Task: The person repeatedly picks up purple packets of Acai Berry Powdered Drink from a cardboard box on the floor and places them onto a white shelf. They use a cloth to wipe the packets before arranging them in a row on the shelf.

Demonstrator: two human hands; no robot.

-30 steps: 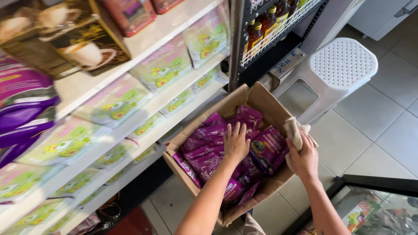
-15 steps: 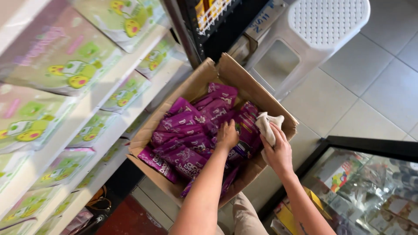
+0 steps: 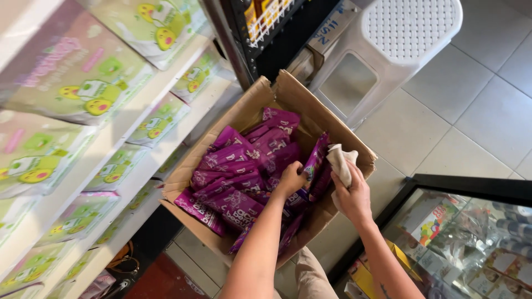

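Note:
An open cardboard box (image 3: 252, 105) rests low in front of me, filled with several purple snack packets (image 3: 233, 166). Inside the box, my left hand (image 3: 291, 178) has closed its fingers on the edge of one purple packet (image 3: 316, 156) and tilts it upright. My right hand (image 3: 351, 195) is at the box's right rim, closed around a crumpled beige cloth (image 3: 339, 160). Both forearms reach up from the bottom of the view.
White shelves (image 3: 119, 135) on the left carry rows of pale packets with green and yellow pictures. A white plastic stool (image 3: 399, 39) stands behind the box on the tiled floor. A glass-topped cabinet (image 3: 460, 221) with goods is at lower right. A dark wire rack (image 3: 266, 22) holds bottles.
My head tipped down, so the box sits higher in view. My left hand went from lying flat on the packets to gripping one and lifting its edge. My right hand kept the cloth.

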